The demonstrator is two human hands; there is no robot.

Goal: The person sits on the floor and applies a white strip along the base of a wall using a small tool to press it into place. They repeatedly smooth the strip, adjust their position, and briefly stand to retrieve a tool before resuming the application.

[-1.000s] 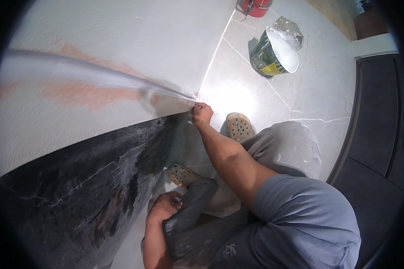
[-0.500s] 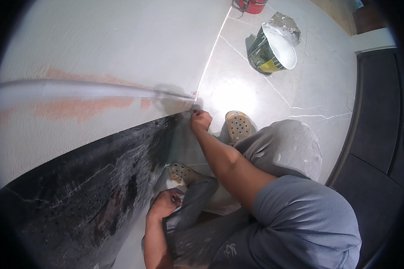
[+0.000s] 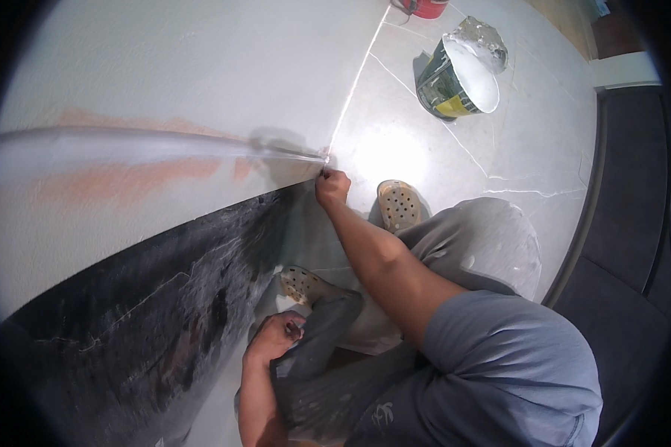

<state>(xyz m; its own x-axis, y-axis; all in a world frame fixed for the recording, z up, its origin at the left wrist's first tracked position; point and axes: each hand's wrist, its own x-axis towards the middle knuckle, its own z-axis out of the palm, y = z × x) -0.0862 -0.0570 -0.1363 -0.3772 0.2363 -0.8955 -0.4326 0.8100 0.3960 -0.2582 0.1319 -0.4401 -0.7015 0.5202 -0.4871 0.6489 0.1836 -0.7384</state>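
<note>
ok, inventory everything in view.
wall: 1, white and pinkish, upper left
strip: 1, pale grey, along wall
panel: 1, marbled black, lower left
tiled floor: 1, grey, upper right
bucket: 1, green and yellow, upper right
filling: 1, white, inside bucket
crumpled piece: 1, grey, at bucket rim
container: 1, red, top edge
panelling: 1, dark, right side
clogs: 2, tan, on floor
trousers: 1, grey, lower centre
shirt: 1, grey-blue, lower right
left hand: 1, bare, near left leg
right hand: 1, bare, near strip's end

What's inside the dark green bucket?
The dark green bucket shows only white inside; how much is contents and how much coated wall, I can't tell. The bottom is hidden. A grey, white-smeared piece is at the rim.
</note>
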